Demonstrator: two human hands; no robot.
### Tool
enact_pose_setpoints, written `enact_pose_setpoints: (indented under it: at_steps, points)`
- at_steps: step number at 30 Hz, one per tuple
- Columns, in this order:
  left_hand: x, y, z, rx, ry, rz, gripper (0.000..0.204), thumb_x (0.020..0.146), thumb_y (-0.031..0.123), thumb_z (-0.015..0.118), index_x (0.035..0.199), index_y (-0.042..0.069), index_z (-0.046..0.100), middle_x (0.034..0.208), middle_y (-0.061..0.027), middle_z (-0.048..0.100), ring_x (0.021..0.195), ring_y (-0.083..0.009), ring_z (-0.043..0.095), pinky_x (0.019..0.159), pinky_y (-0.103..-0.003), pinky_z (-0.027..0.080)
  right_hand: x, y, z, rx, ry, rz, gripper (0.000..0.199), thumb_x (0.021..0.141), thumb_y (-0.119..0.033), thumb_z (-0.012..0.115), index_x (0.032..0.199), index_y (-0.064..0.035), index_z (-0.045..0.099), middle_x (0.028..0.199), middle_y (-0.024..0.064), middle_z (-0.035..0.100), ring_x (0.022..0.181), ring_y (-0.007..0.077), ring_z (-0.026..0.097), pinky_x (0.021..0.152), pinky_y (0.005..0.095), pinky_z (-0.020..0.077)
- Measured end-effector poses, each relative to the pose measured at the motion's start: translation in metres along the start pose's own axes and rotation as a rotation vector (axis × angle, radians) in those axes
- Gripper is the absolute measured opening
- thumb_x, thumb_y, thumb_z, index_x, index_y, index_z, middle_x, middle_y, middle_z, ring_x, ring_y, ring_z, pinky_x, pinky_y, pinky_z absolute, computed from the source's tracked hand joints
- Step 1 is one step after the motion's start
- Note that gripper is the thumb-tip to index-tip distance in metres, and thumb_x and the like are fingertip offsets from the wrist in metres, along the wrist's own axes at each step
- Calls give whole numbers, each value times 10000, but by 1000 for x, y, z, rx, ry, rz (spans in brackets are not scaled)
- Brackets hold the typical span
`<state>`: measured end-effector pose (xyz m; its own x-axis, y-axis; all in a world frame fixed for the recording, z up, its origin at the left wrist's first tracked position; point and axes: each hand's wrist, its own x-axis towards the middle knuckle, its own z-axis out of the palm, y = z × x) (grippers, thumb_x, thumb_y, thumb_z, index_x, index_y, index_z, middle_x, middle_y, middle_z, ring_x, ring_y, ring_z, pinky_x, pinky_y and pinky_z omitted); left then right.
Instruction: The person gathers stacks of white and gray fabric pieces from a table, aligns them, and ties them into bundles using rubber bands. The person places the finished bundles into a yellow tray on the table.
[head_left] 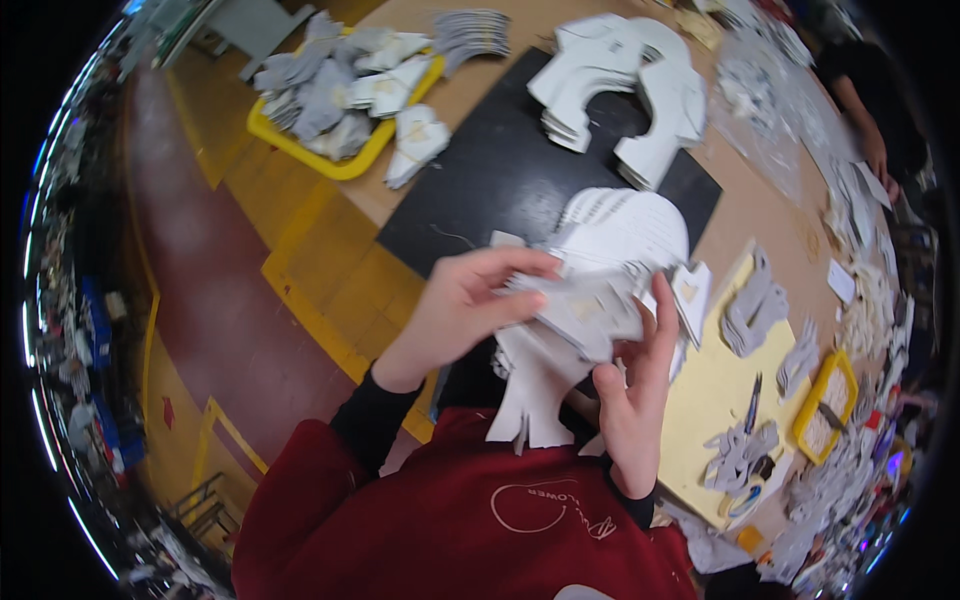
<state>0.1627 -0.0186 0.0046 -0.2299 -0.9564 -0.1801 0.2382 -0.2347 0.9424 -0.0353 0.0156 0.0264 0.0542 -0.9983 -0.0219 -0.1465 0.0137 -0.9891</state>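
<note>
Together, our left hand (455, 305) and right hand (635, 395) both gripping a cardboard stack (590, 290), over the table's (745, 215) near edge, yellow tray (340, 165) at its far-left corner

Two yellow trays (345, 165) (825, 410); one black mat (480, 180); two hands (455, 305) (635, 385).

No packages, labels, signs or screens told apart with certainty. Nearest candidates: yellow tray (352, 166) at 11 o'clock, heaped with grey-white card pieces; smaller yellow tray (845, 372) at 4 o'clock, contents too small to tell. Bright clutter along right rim blurred; nothing readable as label or screen.
</note>
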Motion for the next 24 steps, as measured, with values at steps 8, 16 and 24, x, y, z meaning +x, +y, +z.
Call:
enact_pose_setpoints:
  at_steps: [8,16,24]
  points:
    - [-15,15,-18,564,-57,327,277,872,83,702,1140,16,680,1135,-99,658,1035,-184,616,889,-302,478,-3,0,10,92,-4,77,421,950,-30,544,1342,-18,390,1182,92,494,1031,139,508,919,269,400]
    - [11,9,-220,1539,1295,166,438,839,460,705,1072,90,686,1433,-157,441,1392,-411,267,1105,-581,230,-20,2,-10,108,94,168,456,911,-16,583,1340,-31,429,1154,71,515,1016,135,517,902,260,413]
    - [52,39,-255,1407,805,-325,745,645,686,739,1154,143,697,1618,-150,87,1464,-462,-61,1062,-735,45,-35,3,-14,164,128,182,470,893,-17,617,1332,-27,448,1093,59,542,957,119,524,860,236,422]
